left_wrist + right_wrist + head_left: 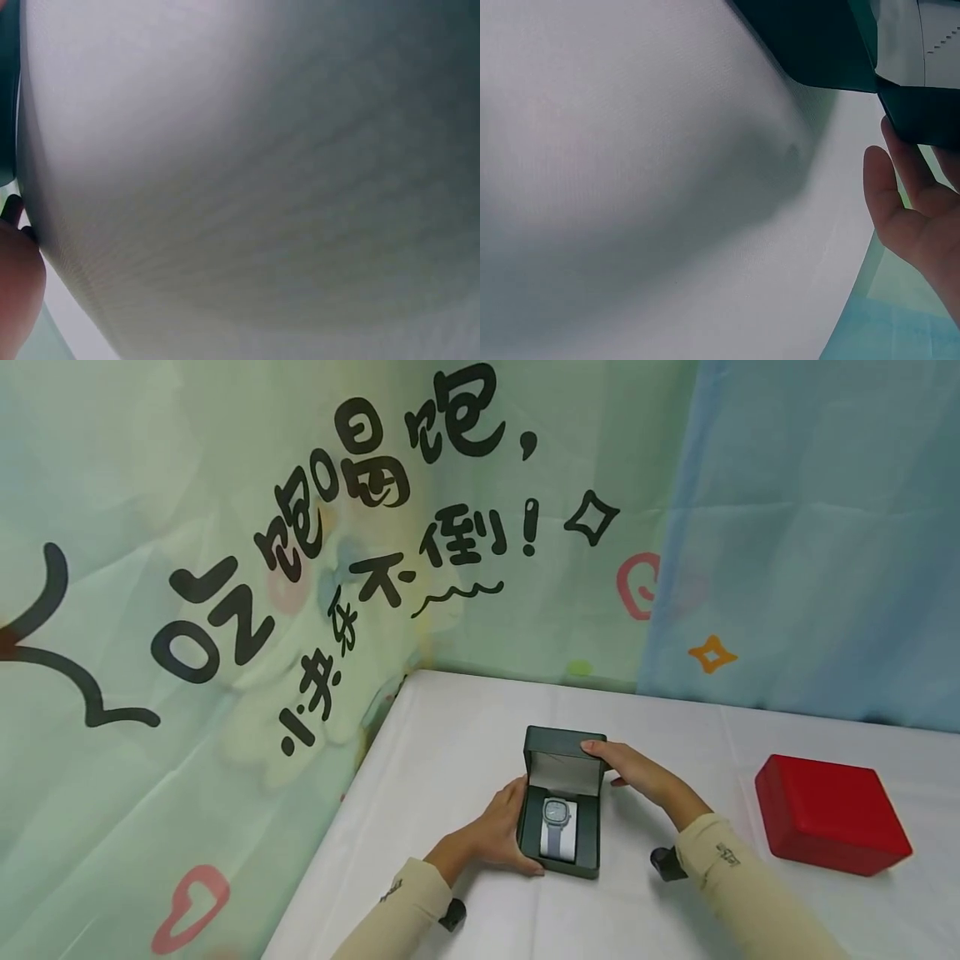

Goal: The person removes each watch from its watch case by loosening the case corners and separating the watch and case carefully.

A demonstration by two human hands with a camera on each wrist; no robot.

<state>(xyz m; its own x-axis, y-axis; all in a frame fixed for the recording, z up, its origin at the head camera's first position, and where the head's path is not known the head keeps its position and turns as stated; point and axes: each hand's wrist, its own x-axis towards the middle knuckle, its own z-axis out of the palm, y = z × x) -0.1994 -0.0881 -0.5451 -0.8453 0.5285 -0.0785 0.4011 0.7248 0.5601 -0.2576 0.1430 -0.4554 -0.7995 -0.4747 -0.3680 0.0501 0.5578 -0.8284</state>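
So you're facing pale green fabric walls [540, 627] that are meeting in a corner, with chunky black Chinese lettering [378, 575] running across both. A creased blue panel [810, 527] is overlapping on your right, and your white-draped table [465, 727] is catching pretty soft light.

The watch dial [556, 812] is unreadably small; both wrist views crop the box [817, 45].
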